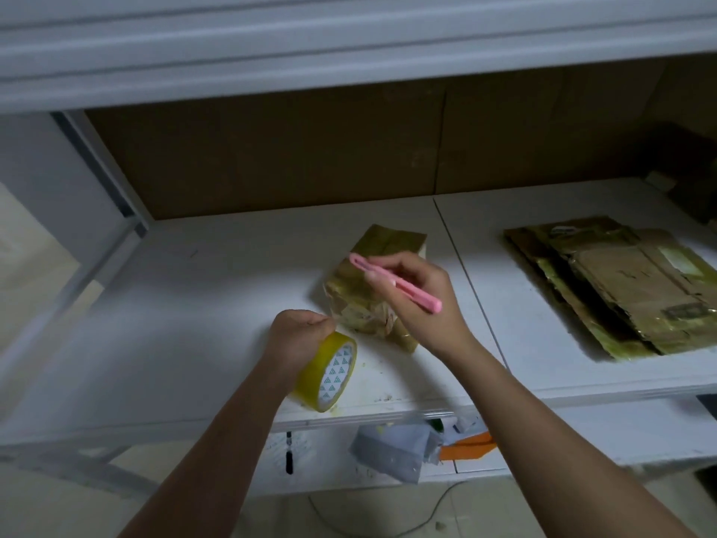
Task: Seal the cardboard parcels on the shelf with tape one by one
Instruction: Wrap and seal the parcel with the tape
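While our left hand (298, 335) grips the light, stiff tape roll (329, 372) at the shelf (194, 304) edge and our right hand (419, 300) pinches a pink cutter (395, 283), we judge the small parcel (372, 289) beneath it light, crumpled, best held by its sides, with flattened cardboard (620, 285) lying well apart, nothing between.

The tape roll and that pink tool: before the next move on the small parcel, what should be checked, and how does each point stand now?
1. Tape roll in hand: ok, the left hand grips it at the shelf's front edge.
2. Pink cutter in hand: ok, the right hand holds it over the small parcel.
3. Blade out: cannot tell.
4. Tape strip drawn from roll to parcel: cannot tell, too faint.
5. Parcel lying steady on the shelf: ok.
6. Flat parcels out of the way: ok, they lie apart on the right.
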Tool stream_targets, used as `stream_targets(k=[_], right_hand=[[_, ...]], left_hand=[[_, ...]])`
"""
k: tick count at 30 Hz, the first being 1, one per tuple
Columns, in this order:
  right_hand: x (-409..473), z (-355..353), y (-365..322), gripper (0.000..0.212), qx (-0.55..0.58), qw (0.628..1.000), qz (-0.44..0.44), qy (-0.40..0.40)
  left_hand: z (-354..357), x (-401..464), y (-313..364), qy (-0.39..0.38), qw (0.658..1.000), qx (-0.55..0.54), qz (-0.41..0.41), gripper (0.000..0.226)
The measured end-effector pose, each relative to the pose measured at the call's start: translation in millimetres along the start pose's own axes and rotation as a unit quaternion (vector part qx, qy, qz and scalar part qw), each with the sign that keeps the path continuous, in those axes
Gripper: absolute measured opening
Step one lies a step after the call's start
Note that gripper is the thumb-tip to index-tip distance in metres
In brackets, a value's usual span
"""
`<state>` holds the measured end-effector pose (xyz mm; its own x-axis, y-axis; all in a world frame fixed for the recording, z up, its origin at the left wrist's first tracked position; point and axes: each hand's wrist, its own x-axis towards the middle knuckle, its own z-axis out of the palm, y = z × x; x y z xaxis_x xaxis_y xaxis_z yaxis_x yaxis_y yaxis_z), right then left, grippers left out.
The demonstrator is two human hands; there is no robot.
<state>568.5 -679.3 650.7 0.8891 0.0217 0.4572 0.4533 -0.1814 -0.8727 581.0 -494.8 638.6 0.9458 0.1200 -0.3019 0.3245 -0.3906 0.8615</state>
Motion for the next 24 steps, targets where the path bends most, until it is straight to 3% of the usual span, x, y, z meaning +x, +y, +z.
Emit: stream_targets(k=[5,15,21,24], right_hand=[[-6,-1,25,0.006,0.025,0.996,0.085,-0.018],[-4,-7,26,0.002,0.053,0.99,0.108,-0.068],[-3,-8,28,0.005,-0.056,0.988,0.061,-0.134],[1,-10,34,0.021,-0.156,0.974,0.008,-0.163]], left_hand=[[-4,6,-6,0.0,0.999,-0.02,-0.047,0.016],[-3,14,-1,-0.019,0.995,0.003,-0.096,0.021],[-2,16,2,-0.059,0.995,0.009,-0.077,0.012],[-3,17,1,-0.065,0.995,-0.003,-0.074,0.009]])
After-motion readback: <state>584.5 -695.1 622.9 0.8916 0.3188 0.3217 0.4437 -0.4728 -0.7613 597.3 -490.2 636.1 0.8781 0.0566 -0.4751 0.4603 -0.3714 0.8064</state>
